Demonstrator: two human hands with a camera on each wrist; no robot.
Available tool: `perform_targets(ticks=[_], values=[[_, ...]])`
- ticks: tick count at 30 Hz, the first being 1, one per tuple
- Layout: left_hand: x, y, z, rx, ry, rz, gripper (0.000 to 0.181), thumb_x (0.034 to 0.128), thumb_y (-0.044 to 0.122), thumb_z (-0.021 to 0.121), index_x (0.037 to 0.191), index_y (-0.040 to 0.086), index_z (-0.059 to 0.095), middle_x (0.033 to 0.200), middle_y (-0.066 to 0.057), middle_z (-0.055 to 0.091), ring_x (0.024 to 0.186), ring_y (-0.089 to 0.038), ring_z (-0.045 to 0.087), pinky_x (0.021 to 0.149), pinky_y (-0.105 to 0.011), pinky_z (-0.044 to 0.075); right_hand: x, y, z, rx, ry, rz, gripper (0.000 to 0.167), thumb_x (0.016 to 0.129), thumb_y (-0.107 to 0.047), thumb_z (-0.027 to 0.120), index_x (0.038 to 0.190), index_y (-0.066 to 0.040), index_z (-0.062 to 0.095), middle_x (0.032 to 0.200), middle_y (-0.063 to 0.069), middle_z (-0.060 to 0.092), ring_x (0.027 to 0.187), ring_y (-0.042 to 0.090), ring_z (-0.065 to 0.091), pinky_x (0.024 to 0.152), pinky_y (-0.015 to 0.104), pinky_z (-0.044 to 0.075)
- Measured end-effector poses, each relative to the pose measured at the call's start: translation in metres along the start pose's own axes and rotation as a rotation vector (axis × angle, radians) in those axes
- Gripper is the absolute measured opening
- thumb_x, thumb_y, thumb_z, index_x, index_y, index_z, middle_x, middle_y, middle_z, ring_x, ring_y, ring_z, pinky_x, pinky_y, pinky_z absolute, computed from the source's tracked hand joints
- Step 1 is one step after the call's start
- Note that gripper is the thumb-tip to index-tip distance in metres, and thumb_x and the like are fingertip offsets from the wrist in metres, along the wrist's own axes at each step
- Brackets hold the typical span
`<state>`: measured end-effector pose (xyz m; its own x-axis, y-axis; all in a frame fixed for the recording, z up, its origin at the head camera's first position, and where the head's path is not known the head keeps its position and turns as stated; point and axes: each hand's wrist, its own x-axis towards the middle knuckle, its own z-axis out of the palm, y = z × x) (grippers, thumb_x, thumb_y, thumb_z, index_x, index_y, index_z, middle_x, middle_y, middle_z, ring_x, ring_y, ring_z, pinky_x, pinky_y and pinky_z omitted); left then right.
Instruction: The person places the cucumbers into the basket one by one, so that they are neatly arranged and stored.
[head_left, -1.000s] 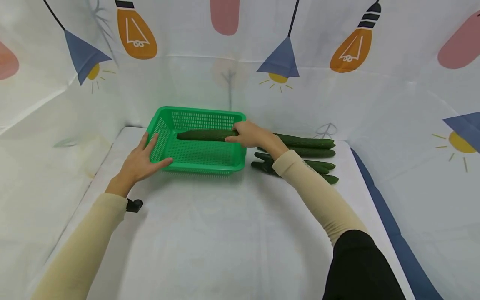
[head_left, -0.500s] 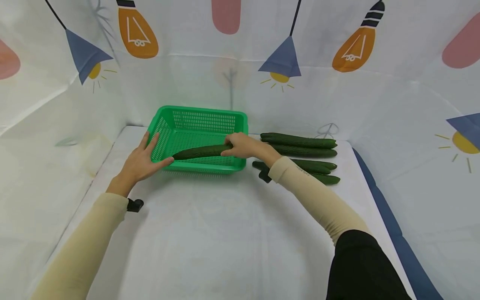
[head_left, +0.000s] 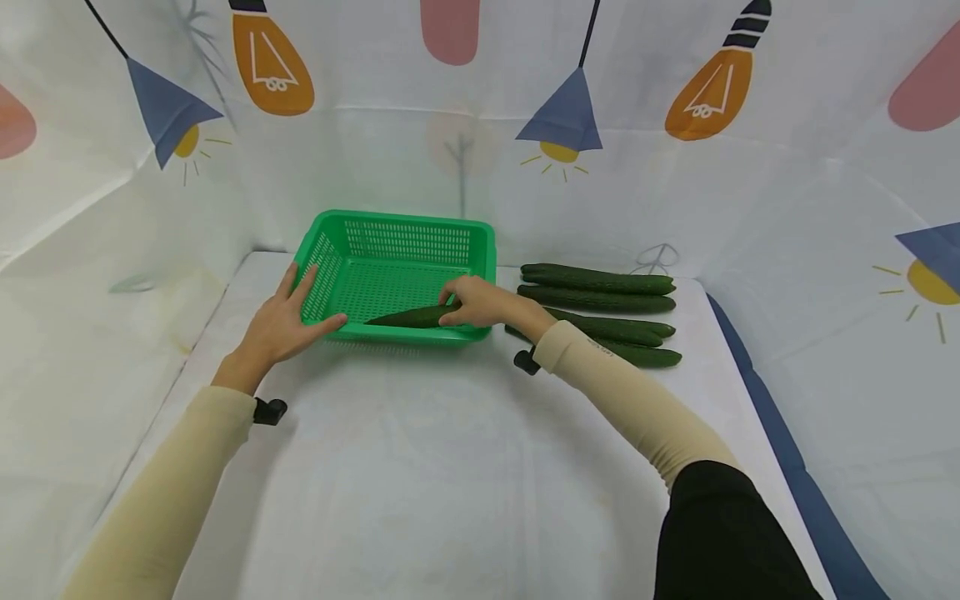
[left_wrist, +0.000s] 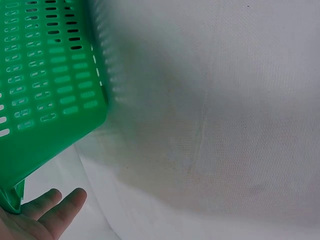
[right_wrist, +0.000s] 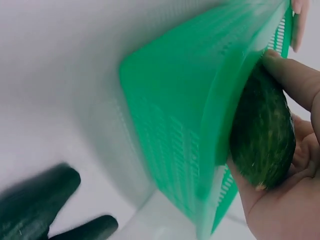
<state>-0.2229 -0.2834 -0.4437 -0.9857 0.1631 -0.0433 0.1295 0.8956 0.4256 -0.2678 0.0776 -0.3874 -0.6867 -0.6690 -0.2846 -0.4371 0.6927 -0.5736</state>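
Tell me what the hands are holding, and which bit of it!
The right hand grips a cucumber near the end farther from the left hand. The left hand just touches the green basket.

White sheeting (head_left: pixel 367 158) printed with orange bulbs (head_left: pixel 272 65) and blue lamps (head_left: pixel 561 112) hangs behind a white table (head_left: pixel 420 467).

- Basket (head_left: pixel 375 287) on table (head_left: pixel 420 467), my 12 o'clock.
- Cucumber (head_left: pixel 408 318) inside, basket's 6 o'clock side, in my right hand (head_left: pixel 480 302).
- My left hand (head_left: pixel 281 327): basket's 8 o'clock.
- Other cucumbers (head_left: pixel 600 299): basket's 3 o'clock.
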Motion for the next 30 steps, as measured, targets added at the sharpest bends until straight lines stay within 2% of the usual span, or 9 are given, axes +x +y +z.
perform_targets(ticks=[4, 12, 21, 30], values=[[-0.0009, 0.0003, -0.0001, -0.004, 0.003, -0.003, 0.105, 0.0929, 0.071, 0.056, 0.167, 0.025, -0.003, 0.173, -0.011, -0.015, 0.138, -0.064, 0.036, 0.102, -0.075, 0.036, 0.0045, -0.0022, 0.0056, 0.015, -0.024, -0.013, 0.042, 0.103, -0.030, 0.065, 0.136, -0.004, 0.063, 0.136, 0.013, 0.065, 0.124, 0.025, 0.064, 0.099, 0.037, 0.053], [-0.0018, 0.0019, 0.0000, 0.002, 0.003, -0.006, 0.105, 0.0930, 0.070, 0.055, 0.167, 0.024, -0.003, 0.173, -0.012, -0.014, 0.138, -0.064, 0.036, 0.101, -0.075, 0.037, 0.0055, -0.0052, 0.0067, 0.001, -0.063, 0.020, 0.043, 0.105, -0.027, 0.061, 0.141, -0.003, 0.059, 0.140, 0.014, 0.062, 0.128, 0.026, 0.061, 0.105, 0.040, 0.050], [-0.0002, 0.0008, -0.0002, 0.002, -0.009, -0.016, 0.105, 0.0928, 0.072, 0.054, 0.167, 0.025, -0.004, 0.173, -0.010, -0.015, 0.138, -0.064, 0.035, 0.101, -0.075, 0.036, 0.0056, -0.0052, 0.0059, -0.127, -0.061, -0.011, 0.043, 0.104, -0.025, 0.062, 0.140, -0.001, 0.061, 0.136, 0.014, 0.065, 0.122, 0.025, 0.064, 0.103, 0.039, 0.051], [0.0007, 0.0003, -0.0004, 0.002, -0.010, -0.013, 0.105, 0.0930, 0.072, 0.053, 0.167, 0.023, -0.003, 0.173, -0.010, -0.015, 0.137, -0.064, 0.037, 0.101, -0.075, 0.037, 0.0007, -0.0071, -0.0014, -0.111, -0.075, -0.004, 0.041, 0.105, -0.025, 0.061, 0.140, -0.003, 0.061, 0.138, 0.014, 0.064, 0.127, 0.027, 0.061, 0.103, 0.040, 0.051]])
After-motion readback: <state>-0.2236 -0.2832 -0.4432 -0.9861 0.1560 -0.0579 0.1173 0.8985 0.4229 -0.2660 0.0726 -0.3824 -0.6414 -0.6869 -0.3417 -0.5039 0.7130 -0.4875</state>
